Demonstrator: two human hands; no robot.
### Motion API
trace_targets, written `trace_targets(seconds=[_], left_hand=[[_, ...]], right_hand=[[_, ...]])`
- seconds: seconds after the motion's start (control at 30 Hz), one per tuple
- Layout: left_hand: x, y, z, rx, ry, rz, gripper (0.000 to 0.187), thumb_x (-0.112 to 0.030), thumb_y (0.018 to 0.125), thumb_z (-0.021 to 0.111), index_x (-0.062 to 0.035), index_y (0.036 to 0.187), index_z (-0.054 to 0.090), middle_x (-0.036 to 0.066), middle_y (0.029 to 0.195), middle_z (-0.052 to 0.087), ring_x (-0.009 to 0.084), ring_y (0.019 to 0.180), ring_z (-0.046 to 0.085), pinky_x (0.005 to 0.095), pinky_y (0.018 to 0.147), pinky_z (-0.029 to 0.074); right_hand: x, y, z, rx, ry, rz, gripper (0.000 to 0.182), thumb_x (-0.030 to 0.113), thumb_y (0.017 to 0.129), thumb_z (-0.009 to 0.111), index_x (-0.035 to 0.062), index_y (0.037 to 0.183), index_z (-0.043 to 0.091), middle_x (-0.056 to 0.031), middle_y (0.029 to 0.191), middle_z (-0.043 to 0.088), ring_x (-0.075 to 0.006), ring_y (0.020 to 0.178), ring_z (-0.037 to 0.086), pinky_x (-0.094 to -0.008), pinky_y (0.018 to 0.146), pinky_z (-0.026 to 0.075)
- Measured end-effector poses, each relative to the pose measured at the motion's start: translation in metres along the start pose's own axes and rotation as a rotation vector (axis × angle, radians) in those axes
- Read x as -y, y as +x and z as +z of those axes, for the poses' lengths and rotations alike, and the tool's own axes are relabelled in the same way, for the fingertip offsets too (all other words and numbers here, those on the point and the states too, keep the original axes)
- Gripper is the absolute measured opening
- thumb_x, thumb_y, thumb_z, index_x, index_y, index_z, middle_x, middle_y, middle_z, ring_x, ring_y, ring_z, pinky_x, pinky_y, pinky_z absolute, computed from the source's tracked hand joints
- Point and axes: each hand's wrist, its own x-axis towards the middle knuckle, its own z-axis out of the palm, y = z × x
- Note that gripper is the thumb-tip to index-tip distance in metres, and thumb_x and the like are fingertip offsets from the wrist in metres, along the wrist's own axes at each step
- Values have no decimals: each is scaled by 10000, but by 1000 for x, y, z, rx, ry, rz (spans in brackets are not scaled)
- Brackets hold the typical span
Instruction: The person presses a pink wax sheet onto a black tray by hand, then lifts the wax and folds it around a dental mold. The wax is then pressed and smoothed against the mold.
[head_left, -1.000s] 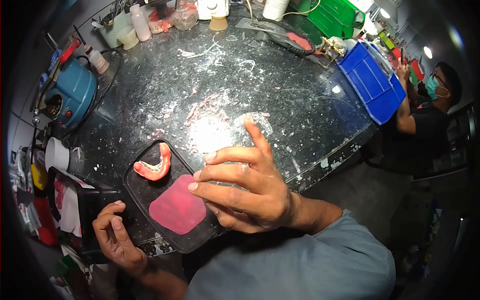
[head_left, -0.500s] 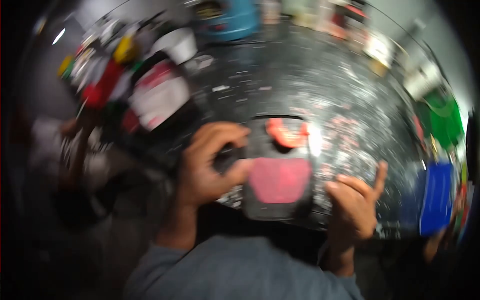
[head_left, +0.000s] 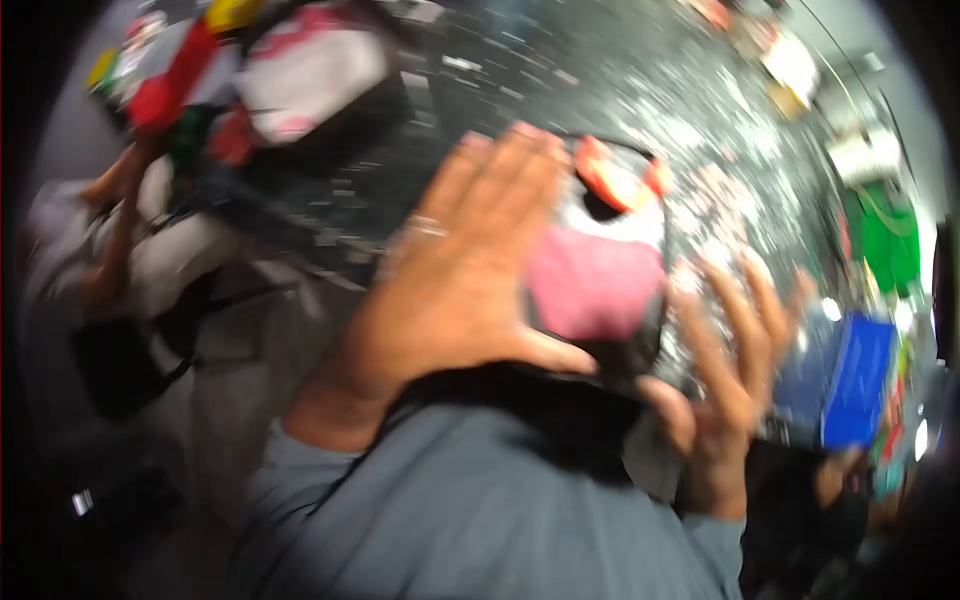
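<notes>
A thin pink sheet [head_left: 598,288], shaped like a rounded trapezoid, lies flat on a dark plate [head_left: 647,335] at the table's near edge. Beyond it on the same plate rests an orange-red horseshoe-shaped piece [head_left: 612,184]. My left hand [head_left: 455,265] is laid out flat along the plate's left side, fingers together and thumb stretched below the pink sheet. To the right of the plate, my right hand [head_left: 735,350] has its fingers spread with nothing in them; they are blurred by motion.
Pink and white crumbs litter the black table [head_left: 520,85]. A white and pink item [head_left: 315,85] lies upper left, near red packaging [head_left: 175,75]. At the right are a blue object [head_left: 858,385] and a green one [head_left: 888,235]. Another person's arm [head_left: 125,205] shows at left.
My left hand has uncurled from a loose pinch and flattened along the plate. My right hand's fingers have spread. The view has shifted, so the plate appears higher and tilted.
</notes>
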Motion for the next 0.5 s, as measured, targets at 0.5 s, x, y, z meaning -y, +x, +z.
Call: trace_targets(seconds=[0.5], left_hand=[[-5, 9, -6, 120, -3, -89, 1442, -663, 474, 900, 29, 1582, 290, 215, 1625, 338, 368, 1548, 247, 511, 1267, 165]], right_hand=[[-4, 14, 32, 242, 0, -96, 883, 825, 783, 598, 114, 1292, 725, -195, 1539, 484, -424, 1540, 230, -596, 1229, -116]])
